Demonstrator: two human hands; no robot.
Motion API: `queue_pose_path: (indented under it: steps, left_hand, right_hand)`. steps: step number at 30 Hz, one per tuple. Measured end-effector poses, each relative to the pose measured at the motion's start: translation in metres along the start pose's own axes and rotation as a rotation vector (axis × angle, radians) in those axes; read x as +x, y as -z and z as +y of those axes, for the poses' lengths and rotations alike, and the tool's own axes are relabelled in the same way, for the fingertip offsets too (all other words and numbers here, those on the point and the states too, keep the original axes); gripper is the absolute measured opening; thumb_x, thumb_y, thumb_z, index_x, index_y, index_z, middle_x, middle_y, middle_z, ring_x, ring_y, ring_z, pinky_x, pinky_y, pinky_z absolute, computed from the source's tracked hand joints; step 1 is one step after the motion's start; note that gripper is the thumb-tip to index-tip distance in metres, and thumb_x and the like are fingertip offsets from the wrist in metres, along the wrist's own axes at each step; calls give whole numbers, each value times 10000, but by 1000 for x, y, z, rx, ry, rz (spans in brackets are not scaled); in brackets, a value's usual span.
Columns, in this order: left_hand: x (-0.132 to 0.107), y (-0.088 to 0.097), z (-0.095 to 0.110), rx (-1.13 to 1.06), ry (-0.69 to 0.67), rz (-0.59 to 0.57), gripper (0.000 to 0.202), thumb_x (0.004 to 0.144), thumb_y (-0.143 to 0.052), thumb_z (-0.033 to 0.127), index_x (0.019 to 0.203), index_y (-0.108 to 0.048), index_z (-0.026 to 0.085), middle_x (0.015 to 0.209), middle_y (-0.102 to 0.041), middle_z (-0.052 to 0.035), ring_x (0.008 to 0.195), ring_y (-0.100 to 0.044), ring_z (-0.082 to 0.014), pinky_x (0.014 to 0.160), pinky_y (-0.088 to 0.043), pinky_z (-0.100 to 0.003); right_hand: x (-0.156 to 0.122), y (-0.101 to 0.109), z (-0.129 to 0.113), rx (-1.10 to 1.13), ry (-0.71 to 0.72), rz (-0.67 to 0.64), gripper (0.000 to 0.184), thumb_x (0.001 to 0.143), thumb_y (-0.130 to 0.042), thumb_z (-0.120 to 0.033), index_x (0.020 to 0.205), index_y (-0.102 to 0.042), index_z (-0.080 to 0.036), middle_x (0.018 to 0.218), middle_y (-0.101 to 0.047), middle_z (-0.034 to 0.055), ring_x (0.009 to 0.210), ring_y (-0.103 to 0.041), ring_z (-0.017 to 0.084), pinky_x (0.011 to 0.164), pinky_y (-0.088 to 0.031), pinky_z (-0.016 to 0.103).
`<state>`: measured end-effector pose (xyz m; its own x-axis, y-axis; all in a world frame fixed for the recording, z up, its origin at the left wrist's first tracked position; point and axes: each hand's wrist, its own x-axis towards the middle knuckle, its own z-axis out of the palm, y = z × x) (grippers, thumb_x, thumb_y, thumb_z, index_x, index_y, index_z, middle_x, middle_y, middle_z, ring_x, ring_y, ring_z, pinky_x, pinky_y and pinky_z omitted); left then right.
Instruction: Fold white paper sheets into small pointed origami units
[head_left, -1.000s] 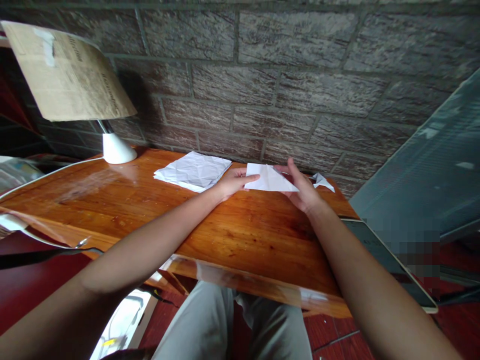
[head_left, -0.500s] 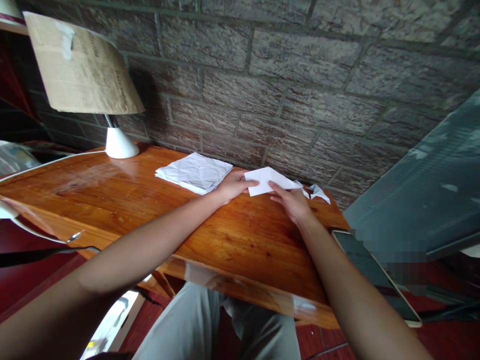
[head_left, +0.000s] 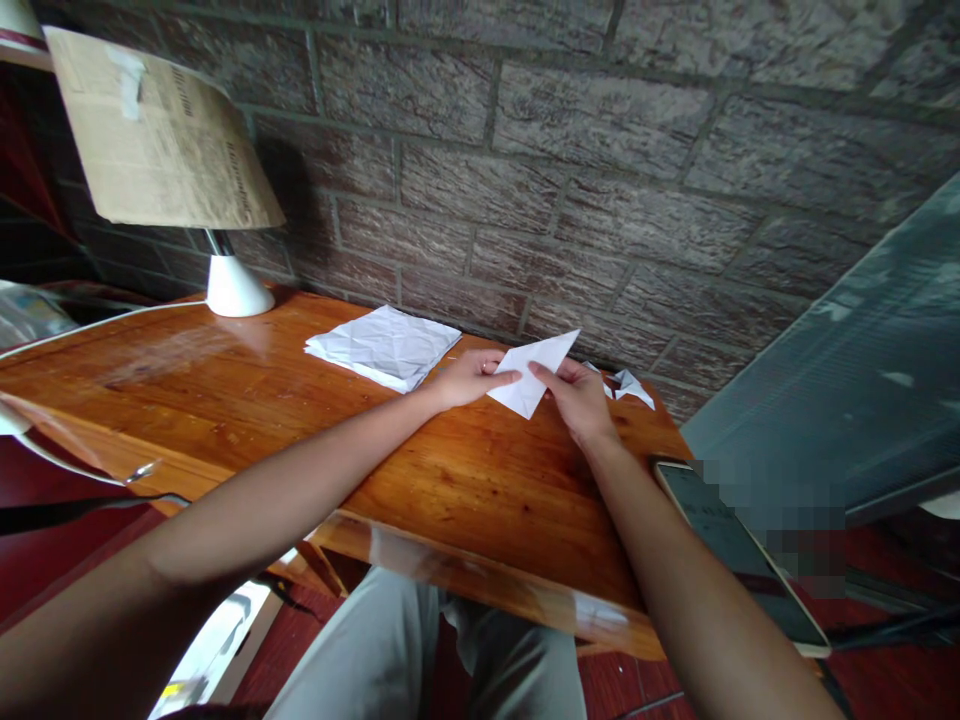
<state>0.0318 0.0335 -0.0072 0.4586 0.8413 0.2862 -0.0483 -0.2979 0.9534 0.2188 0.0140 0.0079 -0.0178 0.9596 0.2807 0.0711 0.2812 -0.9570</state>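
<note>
Both my hands hold a folded white paper [head_left: 536,368] just above the far side of the wooden table [head_left: 315,430]. My left hand [head_left: 469,376] pinches its left edge between thumb and fingers. My right hand [head_left: 574,398] grips its right side, fingers curled behind the sheet. The paper is lifted and tilted, one corner pointing up to the right. A stack of creased white sheets [head_left: 386,345] lies to the left of my left hand.
A small folded paper piece [head_left: 634,386] lies by the brick wall at the table's right end. A white-based lamp [head_left: 232,285] with a paper shade stands at the back left. A phone [head_left: 739,555] rests at the right table edge.
The folded paper has been lifted off the table and turned, so a corner now points up. My right hand shifted from on top of it to gripping its right side.
</note>
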Motion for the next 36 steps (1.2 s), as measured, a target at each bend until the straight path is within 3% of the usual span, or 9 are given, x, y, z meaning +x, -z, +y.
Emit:
queue_pose_path:
  steps: [3,5,9,13,18,21,24,32,36]
  left_hand:
    - [-2,-4,-2,-31,117,-129,395,694,-800,484,855,-713,134,774,-714,-42,649,-610,-125,610,-466,-242]
    - [-3,-5,-3,-43,137,-121,378,687,-810,455,862,-708,137,789,-713,-43,648,-605,-115,602,-467,-231]
    - [-2,-3,-4,-123,131,-16,523,671,-828,389,1115,-652,176,871,-719,-33,683,-622,-115,606,-472,-220]
    - [-1,-3,-2,-139,104,46,624,699,-806,408,1248,-581,216,861,-709,-13,717,-644,-140,641,-493,-242]
    - [0,-6,0,-65,-22,141,454,714,-792,402,1079,-670,163,968,-706,-31,810,-635,-151,719,-492,-250]
    - [3,-4,-2,-50,-45,241,385,721,-783,397,994,-679,147,896,-691,-18,770,-613,-140,691,-489,-243]
    - [4,-1,-2,-120,-17,312,372,733,-770,407,991,-667,160,879,-686,-13,757,-622,-142,665,-510,-251]
    - [2,-3,0,-199,40,129,541,646,-830,255,1138,-621,173,940,-717,-46,817,-674,-174,696,-562,-289]
    - [4,-4,-3,-198,51,154,490,686,-791,315,1126,-634,167,906,-713,-48,780,-667,-172,656,-553,-277]
  right_hand:
    - [1,-2,0,12,14,55,475,603,-827,-529,919,-722,-190,859,-765,47,714,-668,184,664,-515,304]
    - [1,-2,1,6,19,94,515,600,-826,-534,970,-713,-194,833,-760,33,692,-660,175,641,-503,289]
    - [3,0,3,-11,42,117,530,641,-785,-583,986,-709,-188,733,-724,3,645,-634,159,635,-494,280]
    - [4,2,4,-23,42,35,535,690,-718,-650,985,-710,-204,809,-747,24,702,-668,191,688,-528,315]
    - [0,-1,5,3,-10,-70,510,681,-750,-606,1018,-718,-224,845,-757,18,754,-681,194,724,-543,316]
    - [-1,-2,5,-30,-69,-147,490,677,-776,-550,1039,-723,-224,814,-747,9,716,-658,171,642,-526,279]
    - [-2,-1,3,-66,-81,-144,449,676,-781,-527,999,-738,-218,850,-750,17,727,-644,159,574,-495,242]
    - [3,3,5,20,-117,-12,430,632,-810,-514,927,-728,-212,862,-735,6,671,-601,115,549,-468,219]
    - [3,1,8,59,-139,16,438,628,-823,-477,969,-716,-224,799,-715,-17,599,-568,91,526,-473,214]
